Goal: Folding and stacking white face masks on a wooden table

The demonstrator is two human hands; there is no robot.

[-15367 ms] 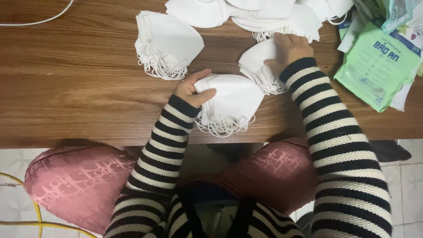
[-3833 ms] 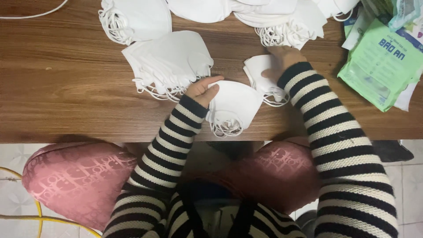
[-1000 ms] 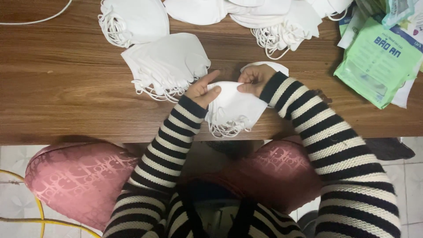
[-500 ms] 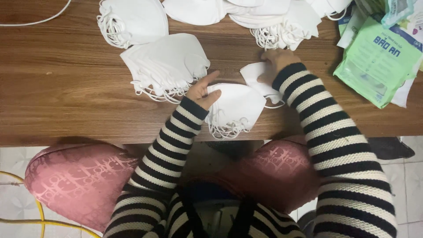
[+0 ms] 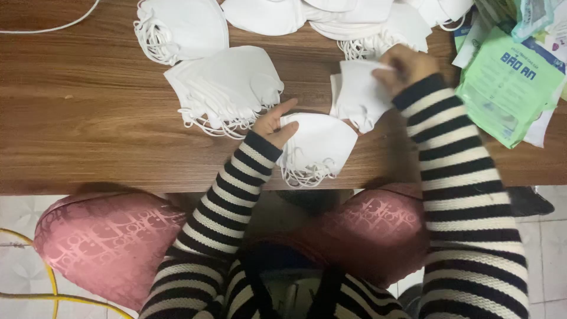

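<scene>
L hand lies flat, fingers open, pressing a small stack of white folded masks at the near edge of the wooden table. R hand is closed in a pinch on one white mask, lifted just beyond the stack. Risks, imo: stack overhangs the edge w/ ear loops dangling, so if the L hand lets up it could slide off onto the lap; the loops could also snag the fanned pile just left, or the heap behind the R hand, dragging extras along
</scene>
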